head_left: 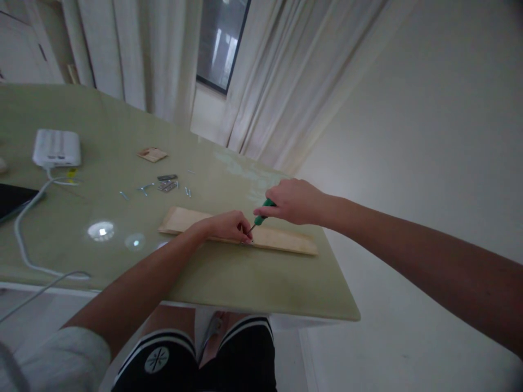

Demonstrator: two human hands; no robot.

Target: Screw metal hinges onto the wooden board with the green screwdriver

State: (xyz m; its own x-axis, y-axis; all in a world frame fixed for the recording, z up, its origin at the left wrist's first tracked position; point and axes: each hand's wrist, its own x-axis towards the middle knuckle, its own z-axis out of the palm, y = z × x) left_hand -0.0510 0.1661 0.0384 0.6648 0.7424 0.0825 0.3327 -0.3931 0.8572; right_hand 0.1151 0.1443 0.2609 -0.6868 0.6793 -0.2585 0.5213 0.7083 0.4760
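Note:
A long, pale wooden board (281, 239) lies flat on the table in front of me. My right hand (295, 201) is closed around the green handle of a screwdriver (259, 219), whose shaft slants down to the left toward the board's near edge. My left hand (229, 226) rests on the board, thumb and fingers pinched together beside the screwdriver's tip. A small metal piece shows in part at the edge under those fingers; what they grip is mostly hidden.
Beyond the board lie metal hinges (166, 185), several loose screws (187, 191) and a small wooden piece (152, 154). To the left are a white box-shaped device (57, 148) with a white cable (22, 239), and a dark flat object (16, 200). The table (261, 288) ends at a corner on the right.

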